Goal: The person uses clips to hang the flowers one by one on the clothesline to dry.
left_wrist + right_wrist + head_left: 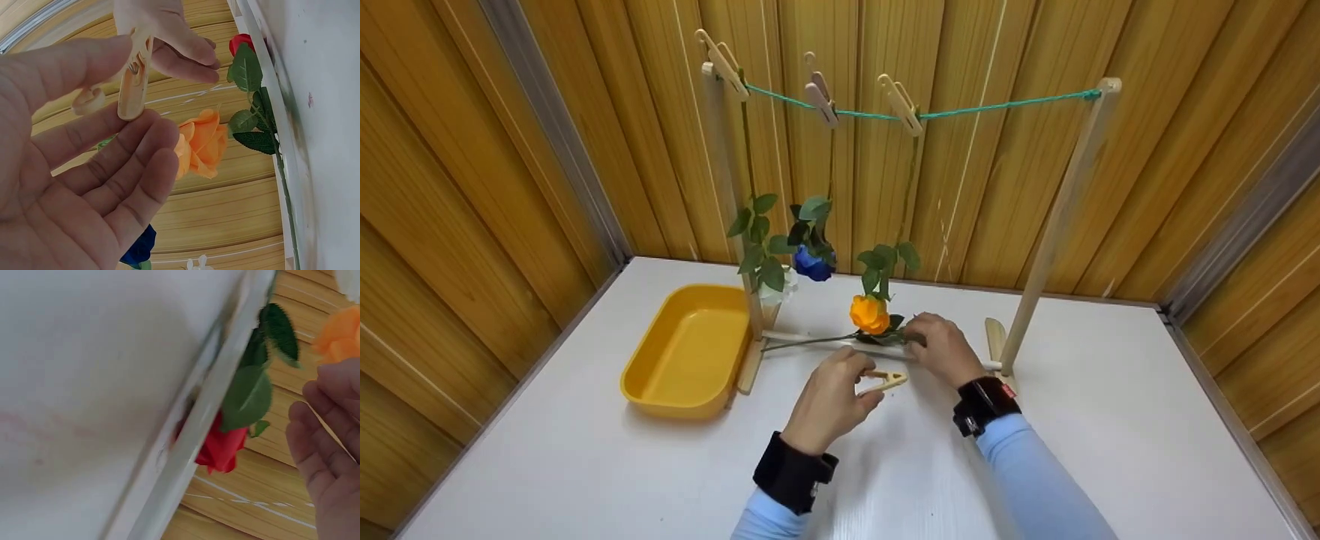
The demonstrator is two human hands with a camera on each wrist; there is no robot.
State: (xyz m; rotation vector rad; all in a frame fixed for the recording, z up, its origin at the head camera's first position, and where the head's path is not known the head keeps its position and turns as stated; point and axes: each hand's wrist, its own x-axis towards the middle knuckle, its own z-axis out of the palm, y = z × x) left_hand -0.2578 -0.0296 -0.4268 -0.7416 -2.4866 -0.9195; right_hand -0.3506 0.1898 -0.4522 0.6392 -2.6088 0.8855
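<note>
My left hand (826, 401) pinches a light wooden clothespin (134, 93) between thumb and fingers, above the white table. Just behind the rack's low bar lies a red rose (224, 447), its green stem (810, 342) pointing left in the head view. My right hand (945, 349) hovers by this rose's leaves; in the right wrist view its fingers are loosely bent, apart from the flower and holding nothing. An orange rose (870, 313) hangs upside down nearby. Farther left hang a blue rose (814, 264) and a partly hidden white rose (780, 285).
Three clothespins clip the hanging stems to a green cord (997, 106) strung between wooden posts (1054, 232). A yellow basin (682, 410) stands left of the rack on the white table (585, 480). Wood-patterned panels (960, 45) rise behind and at both sides.
</note>
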